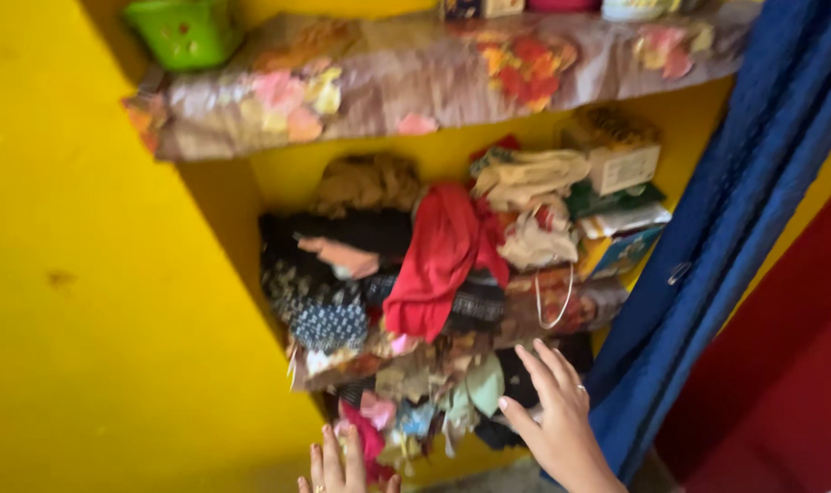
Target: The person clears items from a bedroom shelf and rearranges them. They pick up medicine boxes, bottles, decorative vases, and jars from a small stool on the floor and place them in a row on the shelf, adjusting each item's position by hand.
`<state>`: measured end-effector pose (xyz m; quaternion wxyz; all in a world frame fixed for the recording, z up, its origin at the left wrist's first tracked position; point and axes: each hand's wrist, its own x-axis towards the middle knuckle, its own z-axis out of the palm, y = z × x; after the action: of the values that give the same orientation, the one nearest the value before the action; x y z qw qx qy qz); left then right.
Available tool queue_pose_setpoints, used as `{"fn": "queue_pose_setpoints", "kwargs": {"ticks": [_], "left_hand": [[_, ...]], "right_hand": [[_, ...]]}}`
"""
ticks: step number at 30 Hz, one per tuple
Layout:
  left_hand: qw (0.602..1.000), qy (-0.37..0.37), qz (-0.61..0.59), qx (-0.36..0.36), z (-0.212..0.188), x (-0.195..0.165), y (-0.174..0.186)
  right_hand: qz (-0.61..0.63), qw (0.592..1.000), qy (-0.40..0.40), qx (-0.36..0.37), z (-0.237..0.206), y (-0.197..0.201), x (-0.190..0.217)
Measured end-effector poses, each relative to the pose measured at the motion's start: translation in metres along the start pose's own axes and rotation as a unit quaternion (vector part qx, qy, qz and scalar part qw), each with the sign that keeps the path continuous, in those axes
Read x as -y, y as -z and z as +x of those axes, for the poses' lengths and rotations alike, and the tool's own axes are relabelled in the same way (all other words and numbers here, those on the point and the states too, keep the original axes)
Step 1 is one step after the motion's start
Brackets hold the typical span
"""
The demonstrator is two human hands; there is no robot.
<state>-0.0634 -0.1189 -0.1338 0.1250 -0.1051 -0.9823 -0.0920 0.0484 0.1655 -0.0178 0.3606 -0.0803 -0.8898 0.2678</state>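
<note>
My right hand (559, 413) is raised with fingers spread, just below and in front of a pile of folded clothes on a yellow wall shelf; it holds nothing. My left hand (340, 466) shows only its fingers at the bottom edge, close to hanging scraps of cloth (415, 415). A red garment (441, 257) droops over the front of the pile. Dark patterned fabrics (329, 310) lie at the pile's left, beige cloth (529, 178) on top at the right. The picture is blurred.
A blue curtain (735, 210) hangs at the right of the shelves. An upper shelf is lined with floral paper (415, 78) and carries a green basket (185, 32). Small boxes (621, 160) sit at the right of the clothes. Yellow wall (87, 274) fills the left.
</note>
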Motion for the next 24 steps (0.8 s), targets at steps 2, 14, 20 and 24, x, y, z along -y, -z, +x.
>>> {"fn": "queue_pose_setpoints", "kwargs": {"ticks": [2, 14, 20, 24], "left_hand": [[0.999, 0.033, 0.021, 0.033, -0.040, 0.027, -0.003], [0.982, 0.109, -0.093, -0.122, -0.151, 0.105, 0.142], [0.978, 0.172, -0.081, -0.091, -0.211, 0.208, 0.187], [0.969, 0.216, -0.091, -0.078, -0.248, 0.288, 0.199]], "right_hand": [[0.028, 0.999, 0.012, 0.023, -0.020, -0.007, 0.010], [0.070, 0.982, 0.108, 0.137, -0.070, -0.058, 0.138], [0.100, 0.977, 0.109, 0.156, -0.106, -0.114, 0.209], [0.117, 0.966, 0.128, 0.192, -0.152, -0.159, 0.271]]}}
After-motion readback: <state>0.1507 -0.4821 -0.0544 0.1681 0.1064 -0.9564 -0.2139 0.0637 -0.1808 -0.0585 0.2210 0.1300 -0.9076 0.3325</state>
